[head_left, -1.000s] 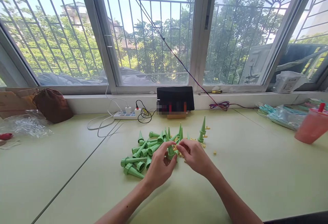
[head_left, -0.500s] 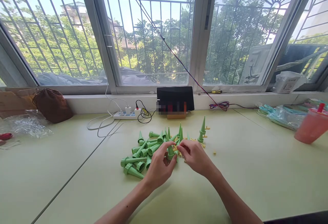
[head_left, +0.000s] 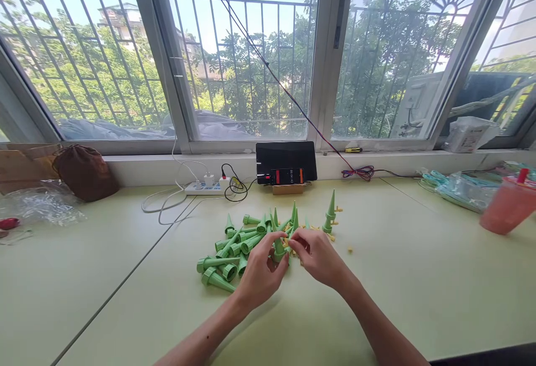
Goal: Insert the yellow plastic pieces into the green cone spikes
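My left hand [head_left: 263, 270] grips a green plastic plant-watering spike [head_left: 278, 250], its pointed end up. Close against the spike's right side, my right hand [head_left: 317, 254] pinches a small yellow piece [head_left: 286, 241], mostly covered by the fingertips. A heap of green spikes [head_left: 226, 262] lies to the left of and behind my left hand. Beyond my right hand, green spikes with yellow pieces sticking out of their side [head_left: 330, 218] stand upright, one behind the other. More small yellow pieces [head_left: 331, 237] lie partly hidden behind my hands.
One loose yellow bit [head_left: 350, 250] lies right of my right hand. At the back are a black tablet [head_left: 263, 159] with a phone before it, a power strip [head_left: 196, 188] and cables. A brown bag [head_left: 86, 172] stands left; a red drink cup [head_left: 505, 207] stands right.
Both hands keep nearly the same pose, with the spike and yellow piece still held together. The camera view has shifted very slightly.
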A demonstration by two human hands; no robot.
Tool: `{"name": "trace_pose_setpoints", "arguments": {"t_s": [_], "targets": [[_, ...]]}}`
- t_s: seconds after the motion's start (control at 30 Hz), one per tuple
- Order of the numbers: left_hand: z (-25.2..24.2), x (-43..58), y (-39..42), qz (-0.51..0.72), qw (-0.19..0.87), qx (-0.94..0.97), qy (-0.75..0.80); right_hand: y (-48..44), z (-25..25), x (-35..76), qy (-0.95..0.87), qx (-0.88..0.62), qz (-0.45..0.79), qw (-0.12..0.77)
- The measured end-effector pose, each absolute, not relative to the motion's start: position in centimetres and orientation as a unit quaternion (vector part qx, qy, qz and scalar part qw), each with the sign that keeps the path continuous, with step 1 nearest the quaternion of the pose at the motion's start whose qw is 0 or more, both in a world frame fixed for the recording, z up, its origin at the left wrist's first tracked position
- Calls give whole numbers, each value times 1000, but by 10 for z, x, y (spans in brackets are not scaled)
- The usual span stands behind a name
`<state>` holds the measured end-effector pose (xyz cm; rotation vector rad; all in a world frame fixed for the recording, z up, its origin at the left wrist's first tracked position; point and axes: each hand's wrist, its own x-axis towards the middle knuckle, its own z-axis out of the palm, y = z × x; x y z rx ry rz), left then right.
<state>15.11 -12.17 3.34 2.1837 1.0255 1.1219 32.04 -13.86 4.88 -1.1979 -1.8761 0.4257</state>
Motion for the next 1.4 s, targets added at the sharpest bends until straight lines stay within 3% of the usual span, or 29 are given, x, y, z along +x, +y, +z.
{"name": "trace_pose_setpoints", "arguments": {"t_s": [1.4], "targets": [[31,150,-120,400,235,809,362,-139,47,321,-755,-498,176,390]]}}
